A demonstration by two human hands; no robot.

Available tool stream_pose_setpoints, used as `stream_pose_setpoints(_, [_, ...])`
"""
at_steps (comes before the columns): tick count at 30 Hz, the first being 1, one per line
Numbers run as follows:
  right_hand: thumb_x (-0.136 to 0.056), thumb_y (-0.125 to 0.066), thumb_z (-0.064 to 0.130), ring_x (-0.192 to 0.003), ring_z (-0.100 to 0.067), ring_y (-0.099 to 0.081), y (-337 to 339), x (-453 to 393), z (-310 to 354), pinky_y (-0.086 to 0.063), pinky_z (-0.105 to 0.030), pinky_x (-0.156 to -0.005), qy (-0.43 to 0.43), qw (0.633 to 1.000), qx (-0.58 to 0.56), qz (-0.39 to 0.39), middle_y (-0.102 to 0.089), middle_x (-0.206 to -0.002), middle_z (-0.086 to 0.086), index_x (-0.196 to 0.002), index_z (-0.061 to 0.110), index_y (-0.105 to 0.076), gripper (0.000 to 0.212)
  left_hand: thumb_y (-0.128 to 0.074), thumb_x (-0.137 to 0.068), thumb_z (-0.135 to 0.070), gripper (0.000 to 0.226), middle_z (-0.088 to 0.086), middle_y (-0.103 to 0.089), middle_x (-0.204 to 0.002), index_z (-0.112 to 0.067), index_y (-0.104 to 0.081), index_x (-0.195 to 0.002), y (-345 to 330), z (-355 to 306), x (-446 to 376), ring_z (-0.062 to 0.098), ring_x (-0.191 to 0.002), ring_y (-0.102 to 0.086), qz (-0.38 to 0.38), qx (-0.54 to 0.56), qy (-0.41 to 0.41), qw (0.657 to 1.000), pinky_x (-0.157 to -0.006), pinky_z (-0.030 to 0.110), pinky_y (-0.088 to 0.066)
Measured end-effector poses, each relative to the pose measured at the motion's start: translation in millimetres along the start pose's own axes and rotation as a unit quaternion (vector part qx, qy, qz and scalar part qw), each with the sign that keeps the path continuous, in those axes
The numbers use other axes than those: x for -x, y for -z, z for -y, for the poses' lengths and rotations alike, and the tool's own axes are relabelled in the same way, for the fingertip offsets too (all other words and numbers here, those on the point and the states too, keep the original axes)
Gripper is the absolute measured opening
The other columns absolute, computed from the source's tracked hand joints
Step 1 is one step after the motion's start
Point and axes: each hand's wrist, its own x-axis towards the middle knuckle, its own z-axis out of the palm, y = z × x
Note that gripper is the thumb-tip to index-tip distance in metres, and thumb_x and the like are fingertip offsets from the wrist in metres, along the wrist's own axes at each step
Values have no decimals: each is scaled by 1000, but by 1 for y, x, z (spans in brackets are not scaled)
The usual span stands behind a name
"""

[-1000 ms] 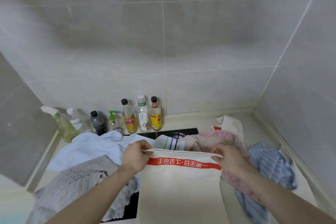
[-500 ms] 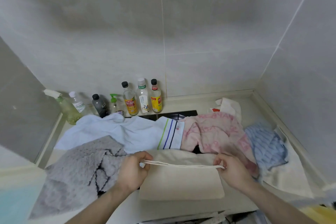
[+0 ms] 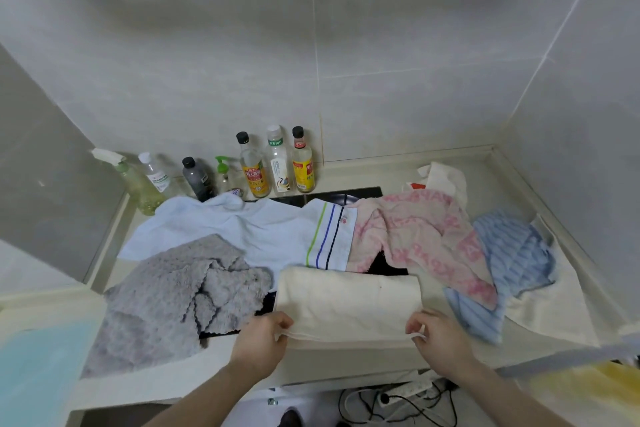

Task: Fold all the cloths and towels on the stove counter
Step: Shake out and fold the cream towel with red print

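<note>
A cream cloth [image 3: 349,302] lies folded on the front of the stove counter [image 3: 429,357]. My left hand [image 3: 259,340] pinches its near left corner and my right hand [image 3: 438,336] pinches its near right corner. Around it lie unfolded pieces: a grey fluffy towel [image 3: 166,305] at the left, a pale blue towel with striped end [image 3: 242,229] behind, a pink patterned towel [image 3: 415,236] at the right, and a blue striped cloth [image 3: 505,260] over a cream cloth [image 3: 554,305] at the far right.
Several bottles [image 3: 277,166] and a spray bottle [image 3: 138,184] stand along the back wall. The black hob [image 3: 332,198] is mostly covered by towels. Another cream cloth [image 3: 443,177] sits at the back right. A power strip with cables [image 3: 398,399] lies on the floor below.
The cream cloth, held up with its red printed band showing, has been folded over and drawn toward the counter's front edge. Both hands moved nearer with its corners.
</note>
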Motion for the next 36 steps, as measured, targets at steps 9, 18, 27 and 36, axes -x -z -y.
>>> stream_pose_setpoints(9, [-80, -56, 10, -94, -10, -55, -30, -4, -22, -48, -26, -79, -50, 997, 21, 54, -51, -90, 22, -72, 44, -51, 35, -54, -94, -18, 47, -4, -53, -140, -37, -56, -136, -17, -1, -2, 15, -124, -54, 127, -37, 22, 991, -101, 25, -44])
stream_pose_setpoints(18, [-88, -71, 18, -111, -27, -60, -35, -13, -14, -53, -31, -78, -227, 950, -208, -55, -56, -132, -11, -136, 14, -54, 52, -70, -88, -17, 72, 4, -54, -138, -13, -37, -151, -16, 4, -19, 20, -111, -56, 86, 253, 202, 942, -86, 29, -48])
stream_pose_setpoints(27, [-86, -74, 45, -115, -32, -60, -36, -36, -12, -49, -40, -95, -332, 872, -359, -17, -61, -133, -13, -143, 4, -49, 74, -66, -96, -22, 25, 0, -70, -105, -15, -65, -120, -24, -12, -28, 21, -95, -68, 75, 331, 225, 913, -79, 35, -58])
stream_pose_setpoints(36, [-94, -66, 22, -93, -28, -62, -6, -14, -17, -48, -36, -83, -288, 898, -330, -37, -68, -102, -10, -117, 7, -67, 26, -70, -78, -32, 32, 0, -78, -98, -18, -76, -105, -37, -2, 0, 20, -91, -74, 130, 378, 247, 882, -82, 35, -59])
